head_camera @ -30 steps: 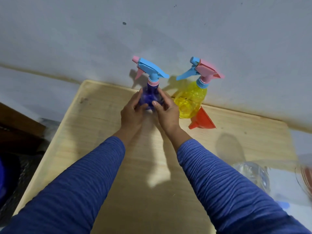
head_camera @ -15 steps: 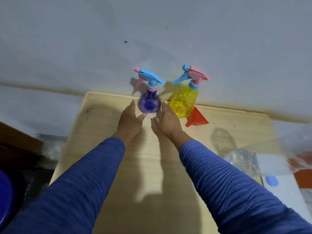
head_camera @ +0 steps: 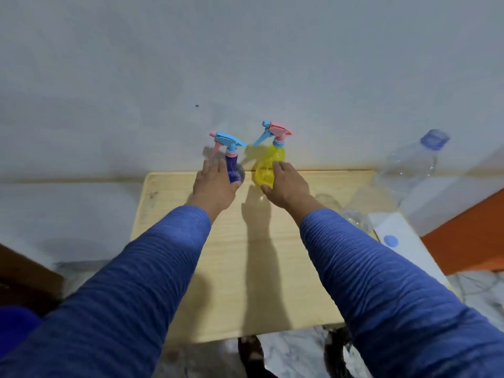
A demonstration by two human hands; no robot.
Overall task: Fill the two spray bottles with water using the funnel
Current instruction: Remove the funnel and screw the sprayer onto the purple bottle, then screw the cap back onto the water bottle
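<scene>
left hand [head_camera: 214, 184] against blue bottle [head_camera: 233, 170], right hand [head_camera: 286, 186] against yellow bottle [head_camera: 266, 170], table's far edge [head_camera: 327, 173]

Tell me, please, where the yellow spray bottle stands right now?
In the head view the yellow spray bottle stands at the table's far edge by the wall, right of the blue spray bottle, with the right hand against it.

Dim, soft motion blur, hard shadows, wide-angle distortion.

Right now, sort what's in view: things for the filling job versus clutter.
For the job: blue spray bottle, yellow spray bottle, clear water bottle, left hand, right hand. The funnel is not visible.

Just lying about: white box, wooden table.
</scene>
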